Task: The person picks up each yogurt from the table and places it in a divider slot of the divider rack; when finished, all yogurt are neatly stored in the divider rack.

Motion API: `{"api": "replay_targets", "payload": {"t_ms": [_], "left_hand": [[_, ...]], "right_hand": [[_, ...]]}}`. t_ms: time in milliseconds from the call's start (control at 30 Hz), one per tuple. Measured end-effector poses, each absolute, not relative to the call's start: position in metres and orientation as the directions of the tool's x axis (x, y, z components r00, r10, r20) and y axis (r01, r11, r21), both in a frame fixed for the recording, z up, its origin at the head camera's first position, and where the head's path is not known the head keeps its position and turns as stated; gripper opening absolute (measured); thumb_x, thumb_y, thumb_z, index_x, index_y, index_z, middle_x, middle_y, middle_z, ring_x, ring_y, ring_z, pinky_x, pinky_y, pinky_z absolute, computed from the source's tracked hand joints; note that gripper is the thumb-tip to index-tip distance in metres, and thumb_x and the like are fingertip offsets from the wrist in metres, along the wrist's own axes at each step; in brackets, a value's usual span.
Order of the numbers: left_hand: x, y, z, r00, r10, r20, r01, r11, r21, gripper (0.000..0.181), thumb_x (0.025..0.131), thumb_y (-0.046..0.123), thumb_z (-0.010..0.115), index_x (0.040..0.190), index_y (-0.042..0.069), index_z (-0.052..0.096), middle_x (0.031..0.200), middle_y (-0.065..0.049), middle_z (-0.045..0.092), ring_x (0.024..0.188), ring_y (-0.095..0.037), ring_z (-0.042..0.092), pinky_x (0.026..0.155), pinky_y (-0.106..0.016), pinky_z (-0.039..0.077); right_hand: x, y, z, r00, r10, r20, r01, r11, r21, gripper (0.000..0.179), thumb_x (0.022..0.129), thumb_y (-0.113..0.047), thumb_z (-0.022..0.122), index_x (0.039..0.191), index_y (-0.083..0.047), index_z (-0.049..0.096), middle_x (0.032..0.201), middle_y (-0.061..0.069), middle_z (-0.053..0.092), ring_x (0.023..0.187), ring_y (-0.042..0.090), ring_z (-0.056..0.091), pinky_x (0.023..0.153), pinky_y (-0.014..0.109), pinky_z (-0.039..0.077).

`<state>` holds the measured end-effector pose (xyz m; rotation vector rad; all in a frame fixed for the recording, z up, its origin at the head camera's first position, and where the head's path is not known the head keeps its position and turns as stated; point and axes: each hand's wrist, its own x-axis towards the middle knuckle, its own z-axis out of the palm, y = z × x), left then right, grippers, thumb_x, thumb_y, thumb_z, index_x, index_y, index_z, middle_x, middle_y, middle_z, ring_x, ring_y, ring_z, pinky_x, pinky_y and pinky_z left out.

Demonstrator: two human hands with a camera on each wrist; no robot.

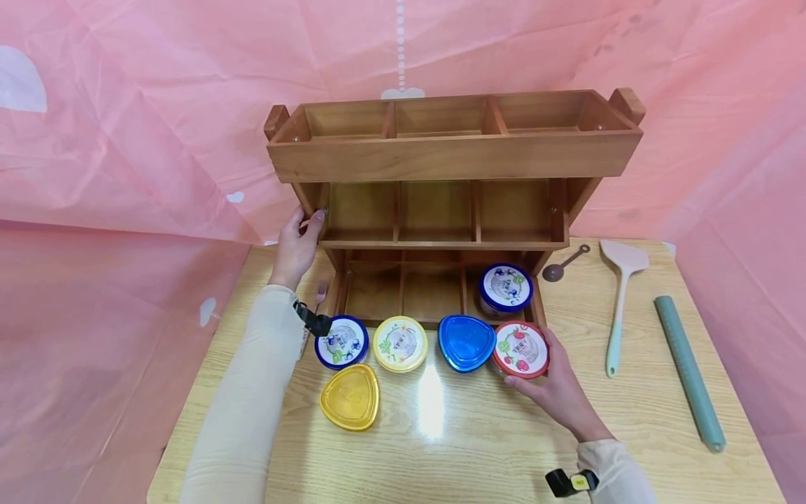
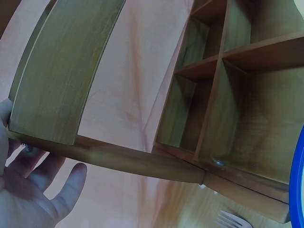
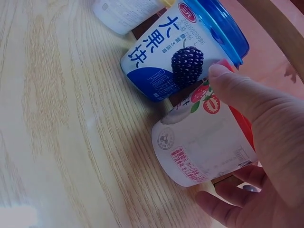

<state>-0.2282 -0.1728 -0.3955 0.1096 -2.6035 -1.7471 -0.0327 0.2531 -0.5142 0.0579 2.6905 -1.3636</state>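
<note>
My left hand (image 1: 297, 246) grips the left side of a three-tier wooden rack (image 1: 453, 159), at the middle tier. In the left wrist view, its fingers (image 2: 71, 190) lie about the rack's side frame. A red-lidded yogurt cup (image 1: 520, 349) with strawberries printed on it is held by my right hand (image 1: 557, 385), at the front right of the rack. In the right wrist view, the thumb lies along the lid's edge. Left of this cup stands a blue-lidded blackberry yogurt cup (image 3: 166, 52). Another cup with a dark blue lid (image 1: 506, 287) sits in the bottom tier's right compartment.
Before the rack stand a blueberry cup (image 1: 342, 342), a yellow-lidded cup (image 1: 400, 344) and a cup with a yellow triangular lid (image 1: 350, 397). A fork (image 1: 321, 292) lies at left; a measuring spoon (image 1: 554, 271), spatula (image 1: 620, 308) and green rod (image 1: 689, 371) lie at right.
</note>
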Motion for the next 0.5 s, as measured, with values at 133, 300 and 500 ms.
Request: {"api": "replay_targets", "payload": {"t_ms": [133, 300, 500], "left_hand": [[-0.2286, -0.173, -0.3963, -0.997, -0.062, -0.042, -0.063, 0.38, 0.923, 0.059, 0.1, 0.055, 0.044, 0.152, 0.029, 0.035, 0.155, -0.005, 0.041, 0.14, -0.031, 0.044, 0.112, -0.05, 0.039], [-0.2282, -0.1731, -0.3961, -0.997, -0.063, -0.044, -0.065, 0.383, 0.922, 0.058, 0.1, 0.055, 0.044, 0.152, 0.03, 0.035, 0.155, -0.006, 0.041, 0.14, -0.031, 0.044, 0.112, -0.05, 0.039], [-0.2281, -0.1739, -0.3956, -0.997, -0.062, -0.043, -0.064, 0.383, 0.922, 0.057, 0.101, 0.054, 0.044, 0.152, 0.029, 0.036, 0.154, -0.006, 0.042, 0.139, -0.031, 0.044, 0.112, -0.05, 0.04]], "right_hand": [[-0.0326, 0.2537, -0.5141, -0.989, -0.022, -0.143, 0.103, 0.589, -0.801, 0.117, 0.078, -0.034, 0.084, 0.157, -0.003, 0.003, 0.154, 0.028, 0.024, 0.138, 0.047, 0.03, 0.109, 0.067, 0.032], [-0.0322, 0.2542, -0.5148, -0.99, -0.01, -0.142, 0.108, 0.596, -0.795, 0.115, 0.078, -0.033, 0.084, 0.156, -0.004, 0.004, 0.153, 0.028, 0.026, 0.138, 0.046, 0.032, 0.109, 0.065, 0.034], [-0.0286, 0.2566, -0.5101, -0.989, 0.003, -0.146, 0.118, 0.605, -0.787, 0.116, 0.078, -0.037, 0.084, 0.157, -0.005, 0.006, 0.152, 0.027, 0.028, 0.135, 0.045, 0.035, 0.106, 0.064, 0.037]]}}
